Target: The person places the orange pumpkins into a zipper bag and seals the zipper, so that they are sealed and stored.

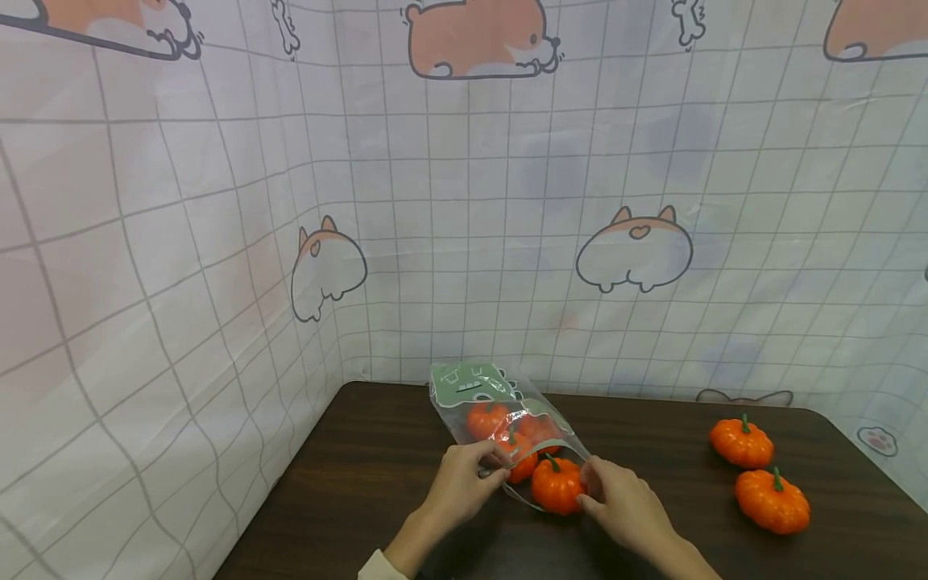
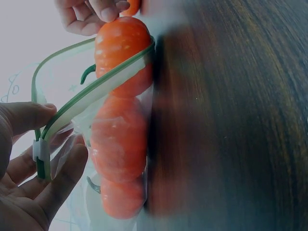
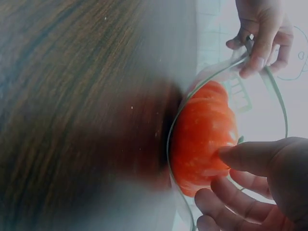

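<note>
A clear zip bag (image 1: 451, 413) with a green cartoon print lies on the dark table, its mouth toward me. Small orange toy pumpkins fill its inside, three behind the mouth. One more pumpkin (image 1: 558, 486) with a green stem sits in the mouth, within the green-edged rim (image 2: 103, 77). My left hand (image 1: 464, 481) holds the bag's left corner, by the white slider (image 2: 41, 150), between thumb and fingers. At the right side of the mouth, my right hand (image 1: 629, 503) grips the front pumpkin, thumb on its side (image 3: 204, 134) and fingers curled near its base.
Two more toy pumpkins, a rear one (image 1: 741, 443) and a nearer one (image 1: 772, 501), rest on the right part of the table (image 1: 348, 483). A white gridded curtain (image 1: 471, 201) with cartoon dogs hangs behind the table and along its left side.
</note>
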The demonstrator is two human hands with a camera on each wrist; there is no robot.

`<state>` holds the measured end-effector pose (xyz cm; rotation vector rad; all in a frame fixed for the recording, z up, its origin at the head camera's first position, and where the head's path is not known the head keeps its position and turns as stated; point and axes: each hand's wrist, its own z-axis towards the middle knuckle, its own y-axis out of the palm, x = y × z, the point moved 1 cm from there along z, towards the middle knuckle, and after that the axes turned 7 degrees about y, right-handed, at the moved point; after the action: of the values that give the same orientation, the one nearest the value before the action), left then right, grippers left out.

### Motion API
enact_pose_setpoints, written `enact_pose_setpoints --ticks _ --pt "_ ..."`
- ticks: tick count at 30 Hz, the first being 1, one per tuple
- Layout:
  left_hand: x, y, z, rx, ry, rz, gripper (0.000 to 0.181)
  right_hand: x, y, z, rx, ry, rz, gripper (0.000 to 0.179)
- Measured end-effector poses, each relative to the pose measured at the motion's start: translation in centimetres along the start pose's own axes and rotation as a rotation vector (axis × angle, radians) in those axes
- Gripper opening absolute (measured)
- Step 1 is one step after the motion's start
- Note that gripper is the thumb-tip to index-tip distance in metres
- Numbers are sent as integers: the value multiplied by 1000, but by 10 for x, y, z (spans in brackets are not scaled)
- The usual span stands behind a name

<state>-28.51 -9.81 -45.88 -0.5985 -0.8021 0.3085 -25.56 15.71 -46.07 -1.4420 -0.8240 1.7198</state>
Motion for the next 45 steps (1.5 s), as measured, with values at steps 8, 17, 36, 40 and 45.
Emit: enact_pose_setpoints --ticks 8,17,36,40,45 --pt "-1 0 0 -1 0 -3 9 -3 1 -2 -12 -17 16 24" --pt "0 0 -1 6 6 2 8 3 4 0 -154 -324 118 10" --pt "1 -1 -1 3 11 13 9 3 6 -5 -95 -190 43 30" --pt "2 -1 -1 5 13 15 9 3 5 -5 -94 -186 46 33" --pt "3 -1 -1 0 -2 0 11 4 7 -5 -94 -183 35 40"
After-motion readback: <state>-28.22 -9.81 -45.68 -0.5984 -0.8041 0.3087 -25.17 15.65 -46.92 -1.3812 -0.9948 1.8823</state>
